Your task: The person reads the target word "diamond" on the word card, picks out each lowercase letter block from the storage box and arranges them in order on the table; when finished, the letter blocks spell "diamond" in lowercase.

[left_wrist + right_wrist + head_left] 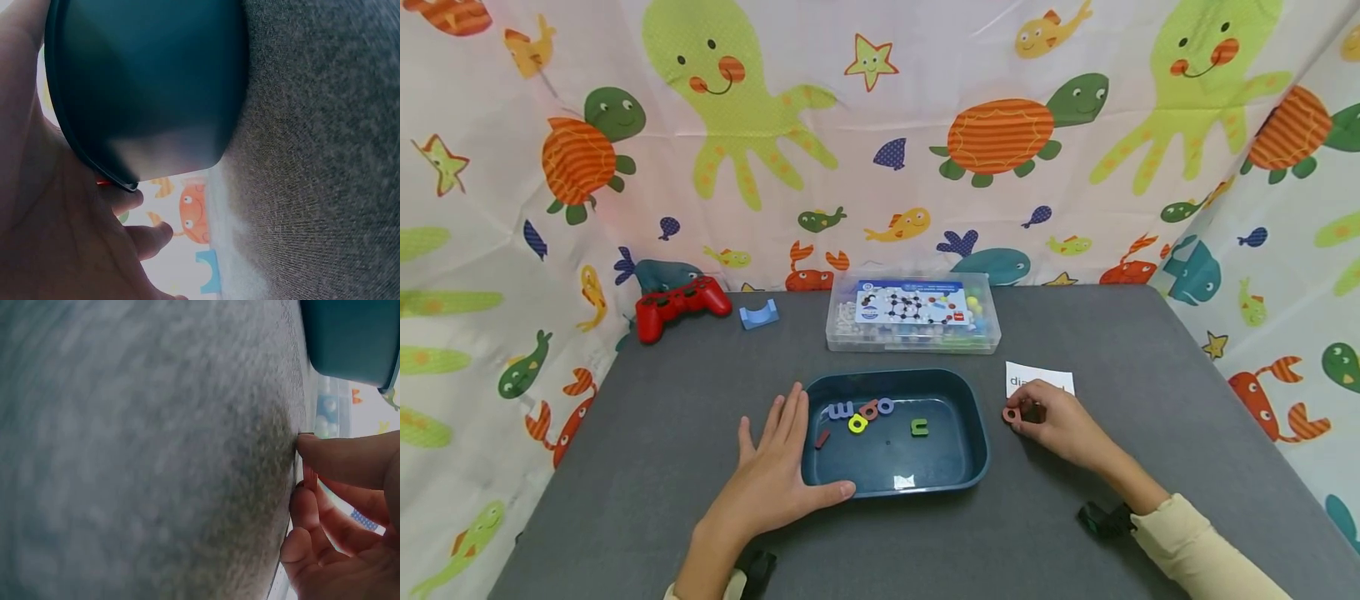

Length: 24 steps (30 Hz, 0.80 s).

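The left hand (772, 475) spreads its fingers along the left side of a dark blue plastic tray (976, 417), with the thumb over the front rim. Inside the tray lie several letter pieces, among them a purple m (840, 411), a yellow letter (857, 424), a purple o (886, 406), a green n (919, 427) and a dark red stick-shaped piece (822, 439). Right of the tray, the right hand (1060, 422) pinches a reddish letter piece (1011, 415) between thumb and fingers, at the table surface. Just behind it lies a white card (1060, 381) with a printed word, partly hidden by the hand.
A clear plastic case (913, 337) with a molecule picture stands behind the tray. At the back left are a red game controller (683, 307) and a light blue curved block (759, 315). A sea-animal curtain (865, 92) borders the grey table (625, 467).
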{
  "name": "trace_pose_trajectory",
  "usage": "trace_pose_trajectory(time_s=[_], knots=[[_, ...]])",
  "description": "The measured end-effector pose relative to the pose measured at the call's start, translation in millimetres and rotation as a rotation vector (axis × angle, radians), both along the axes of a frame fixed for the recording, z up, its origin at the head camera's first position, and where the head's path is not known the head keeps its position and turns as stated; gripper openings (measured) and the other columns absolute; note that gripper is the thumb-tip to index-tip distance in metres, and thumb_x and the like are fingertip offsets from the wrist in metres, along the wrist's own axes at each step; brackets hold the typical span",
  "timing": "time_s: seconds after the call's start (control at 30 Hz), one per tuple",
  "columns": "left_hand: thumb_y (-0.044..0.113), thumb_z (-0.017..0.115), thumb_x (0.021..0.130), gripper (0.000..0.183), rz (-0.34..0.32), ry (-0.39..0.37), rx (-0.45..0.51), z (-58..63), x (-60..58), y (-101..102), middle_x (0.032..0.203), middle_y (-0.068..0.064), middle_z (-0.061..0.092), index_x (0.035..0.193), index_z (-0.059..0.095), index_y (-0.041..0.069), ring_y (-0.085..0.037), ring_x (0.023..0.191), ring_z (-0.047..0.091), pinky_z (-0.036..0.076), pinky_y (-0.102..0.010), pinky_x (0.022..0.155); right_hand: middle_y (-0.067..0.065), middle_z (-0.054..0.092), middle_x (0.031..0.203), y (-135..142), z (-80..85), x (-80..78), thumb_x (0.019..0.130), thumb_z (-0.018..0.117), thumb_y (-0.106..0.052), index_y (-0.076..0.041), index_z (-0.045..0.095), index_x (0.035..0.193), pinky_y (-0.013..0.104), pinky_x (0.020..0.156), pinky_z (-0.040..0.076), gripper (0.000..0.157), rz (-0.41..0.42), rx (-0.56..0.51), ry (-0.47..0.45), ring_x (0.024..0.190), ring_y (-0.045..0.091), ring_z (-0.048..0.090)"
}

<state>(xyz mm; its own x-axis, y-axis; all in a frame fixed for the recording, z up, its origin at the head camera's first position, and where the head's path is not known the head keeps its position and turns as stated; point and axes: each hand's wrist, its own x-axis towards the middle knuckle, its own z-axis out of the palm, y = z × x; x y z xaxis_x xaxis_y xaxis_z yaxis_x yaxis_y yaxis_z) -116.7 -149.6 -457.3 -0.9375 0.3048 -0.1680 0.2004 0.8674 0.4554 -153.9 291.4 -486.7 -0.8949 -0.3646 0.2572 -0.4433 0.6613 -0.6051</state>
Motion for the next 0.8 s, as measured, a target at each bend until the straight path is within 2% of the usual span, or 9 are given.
trace_pose_trajectory(time_s=[0.27, 0.43, 0.6, 0.7, 0.8], knots=[[0.087, 0.071, 0.077, 0.14, 0.001, -0.008, -0.001, 0.1, -0.5, 0, 0.18, -0.01, -0.002, 0.173, 0.008, 0.007, -0.043, 0.163, 0.0, -0.009, -0.082, 0.115, 0.0, 0.066, 0.095, 6, 0.1, -1.3, 0.085, 0.086, 0.007, -0.012, 0.073, 0.101, 0.03, 0.067, 0.049, 0.028, 0.081, -0.01, -0.003, 0.082, 0.02, 0.06], [0.087, 0.071, 0.077, 0.14, 0.0, -0.008, 0.0, 0.0, -0.5, 0, 0.18, -0.01, -0.003, 0.173, 0.008, 0.007, -0.044, 0.163, 0.0, -0.009, -0.082, 0.114, -0.001, 0.065, 0.095, 7, 0.8, -2.0, 0.084, 0.087, 0.006, -0.011, 0.074, 0.102, 0.029, 0.067, 0.049, 0.028, 0.084, 0.0, -0.012, 0.083, 0.021, 0.059], [0.087, 0.071, 0.077, 0.139, -0.001, -0.012, 0.004, 0.0, -0.4, -1, 0.18, -0.01, -0.004, 0.173, 0.007, 0.008, -0.043, 0.163, -0.001, -0.01, -0.082, 0.114, 0.004, 0.067, 0.103, 7, 6.8, -2.0, 0.088, 0.087, -0.001, -0.005, 0.075, 0.116, 0.031, 0.069, 0.053, 0.031, 0.038, -0.001, -0.058, 0.086, 0.022, 0.062], [0.087, 0.071, 0.078, 0.139, -0.003, -0.01, 0.005, -0.1, -0.1, -1, 0.18, -0.009, -0.004, 0.173, 0.006, 0.009, -0.043, 0.163, -0.001, -0.009, -0.082, 0.115, 0.012, 0.066, 0.114, 6, 15.9, -2.2, 0.093, 0.084, -0.006, 0.001, 0.07, 0.13, 0.03, 0.073, 0.055, 0.039, -0.021, -0.043, -0.092, 0.093, 0.025, 0.065], [0.086, 0.071, 0.078, 0.138, -0.01, -0.001, 0.015, -0.8, 0.3, -1, 0.18, -0.008, -0.004, 0.173, 0.007, 0.009, -0.043, 0.163, -0.001, -0.009, -0.082, 0.114, 0.019, 0.062, 0.126, 2, 26.9, -4.0, 0.099, 0.078, -0.01, 0.001, 0.065, 0.139, 0.027, 0.078, 0.055, 0.043, -0.067, -0.1, -0.11, 0.103, 0.03, 0.067]])
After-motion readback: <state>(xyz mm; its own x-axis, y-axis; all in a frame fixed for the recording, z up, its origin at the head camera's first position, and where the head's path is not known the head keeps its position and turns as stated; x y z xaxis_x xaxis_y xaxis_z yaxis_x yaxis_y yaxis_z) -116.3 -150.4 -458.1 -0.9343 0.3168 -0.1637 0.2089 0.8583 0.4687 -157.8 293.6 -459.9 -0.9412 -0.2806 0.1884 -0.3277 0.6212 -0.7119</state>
